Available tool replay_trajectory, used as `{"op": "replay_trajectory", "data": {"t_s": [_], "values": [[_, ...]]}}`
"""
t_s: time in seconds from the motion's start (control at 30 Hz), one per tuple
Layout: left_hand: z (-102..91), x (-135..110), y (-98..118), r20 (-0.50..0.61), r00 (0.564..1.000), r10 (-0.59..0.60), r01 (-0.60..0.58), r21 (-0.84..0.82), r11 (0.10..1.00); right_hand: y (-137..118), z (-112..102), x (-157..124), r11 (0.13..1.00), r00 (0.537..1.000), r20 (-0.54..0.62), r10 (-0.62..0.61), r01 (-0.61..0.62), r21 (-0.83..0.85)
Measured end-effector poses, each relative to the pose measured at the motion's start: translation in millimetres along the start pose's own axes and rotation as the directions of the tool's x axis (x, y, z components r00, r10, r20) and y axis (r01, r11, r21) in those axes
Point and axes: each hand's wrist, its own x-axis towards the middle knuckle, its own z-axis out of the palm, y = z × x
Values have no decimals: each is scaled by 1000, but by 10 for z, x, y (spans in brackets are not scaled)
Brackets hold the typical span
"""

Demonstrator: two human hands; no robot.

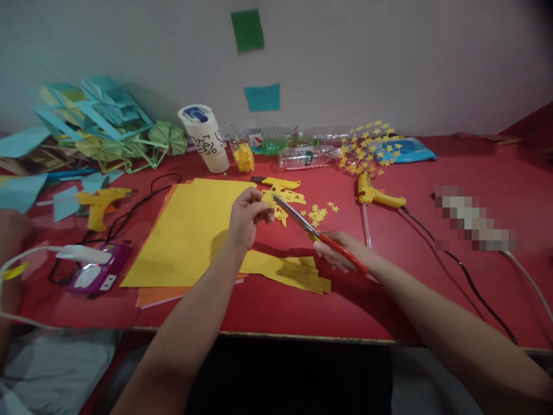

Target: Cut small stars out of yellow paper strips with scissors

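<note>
My left hand pinches a small piece of yellow paper above the red table. My right hand grips red-handled scissors, and the blades reach up-left into that paper. Under my left hand lies a stack of large yellow sheets over orange ones. Yellow offcuts lie between my two hands. Small cut yellow stars are scattered just past the scissor tips.
A yellow glue gun with a black cord lies right of the scissors; another lies at the left. Plastic bottles, a white cup, a star cluster and blue-green paper models line the back. A purple device sits front left.
</note>
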Motion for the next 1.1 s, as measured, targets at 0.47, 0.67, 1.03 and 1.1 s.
{"op": "replay_trajectory", "data": {"t_s": [0.47, 0.67, 1.03, 1.1], "values": [[-24, 11, -12, 27, 1000, 0, -1, 22, 1000, 18, 7, 13, 999, 999, -12, 34, -33, 35], [-7, 38, -71, -75, 997, -12, 9, -38, 999, 71, -3, 22, 986, 993, 30, -111, 107, 125], [55, -82, -84, 255, 941, -221, 178, 180, 967, 48, 16, 10, 989, 993, 30, -113, 110, 97], [46, -64, -88, 157, 980, -123, 105, 118, 987, 57, 24, 16, 991, 994, 15, -108, 107, 77]]}}
